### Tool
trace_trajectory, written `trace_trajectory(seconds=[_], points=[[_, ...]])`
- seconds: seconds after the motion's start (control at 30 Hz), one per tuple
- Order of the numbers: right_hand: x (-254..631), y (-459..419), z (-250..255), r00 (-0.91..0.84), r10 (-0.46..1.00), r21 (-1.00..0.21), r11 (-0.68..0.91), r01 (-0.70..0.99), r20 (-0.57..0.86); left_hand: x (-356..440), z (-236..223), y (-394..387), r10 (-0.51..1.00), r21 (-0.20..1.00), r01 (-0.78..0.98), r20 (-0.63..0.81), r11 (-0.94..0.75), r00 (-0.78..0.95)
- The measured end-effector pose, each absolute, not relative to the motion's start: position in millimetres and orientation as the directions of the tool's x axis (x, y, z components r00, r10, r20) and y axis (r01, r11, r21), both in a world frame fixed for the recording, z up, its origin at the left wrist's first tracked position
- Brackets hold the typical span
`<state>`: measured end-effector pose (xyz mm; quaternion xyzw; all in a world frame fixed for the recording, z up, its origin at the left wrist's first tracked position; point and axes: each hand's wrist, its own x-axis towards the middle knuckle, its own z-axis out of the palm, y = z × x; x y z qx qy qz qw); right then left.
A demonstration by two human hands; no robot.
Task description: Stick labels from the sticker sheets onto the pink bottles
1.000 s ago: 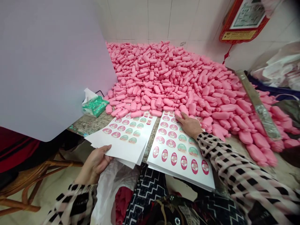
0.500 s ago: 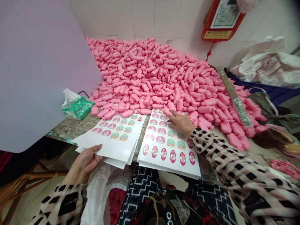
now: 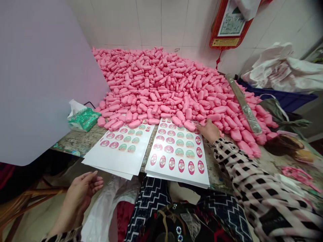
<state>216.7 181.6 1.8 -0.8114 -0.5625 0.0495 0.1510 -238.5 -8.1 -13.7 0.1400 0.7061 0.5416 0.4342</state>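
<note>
My left hand (image 3: 84,191) is in the air at the lower left, empty, its fingers loosely extended below the near corner of the left sticker sheets (image 3: 101,158). My right hand (image 3: 210,131) rests at the right edge of the right stack of sticker sheets (image 3: 161,171), thumb and forefinger apart. Its fingertips are close to a pink bottle (image 3: 189,125) lying on the sheets' far end; whether they touch it I cannot tell. Both sets of sheets carry pink and green round-topped stickers, and the right one shows a row of pink ovals at the near side.
A large heap of small pink bottles (image 3: 151,80) covers the table's back. A green tissue pack (image 3: 85,119) lies left, beside a pale panel (image 3: 50,80). At right are a tape-wrapped bar (image 3: 243,102), a blue crate (image 3: 285,97) and pink scissors (image 3: 299,175).
My left hand has let go of the left sheets and drawn back towards me. My right hand has slid from the stickers to the sheet's right edge. The view has shifted slightly.
</note>
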Motion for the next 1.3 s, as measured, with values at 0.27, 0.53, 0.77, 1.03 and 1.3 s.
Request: trace_trajectory(seconds=[0.27,0.53,0.77,1.03,1.3], points=[[236,152,21,0.326,0.931,-0.451,-0.223,0.864,0.163,-176,7,-24,0.852,0.978,0.005,-0.180,0.210,-0.492],[185,33,77,-0.618,0.780,-0.768,0.333,0.547,-0.103,-79,52,5,0.955,0.969,0.231,-0.152,0.092,0.254],[176,-8,98,-0.792,0.607,-0.705,0.534,0.467,-0.065,-32,36,14,0.141,0.743,0.252,-0.421,0.620,0.896],[224,60,16,-0.101,0.992,-0.770,0.125,0.625,0.079,6,34,34,0.679,0.935,0.259,-0.353,0.241,0.643],[237,109,-8,0.057,0.989,-0.277,-0.018,0.961,0.135,57,31,99,0.891,0.477,0.785,-0.012,-0.394,0.454]])
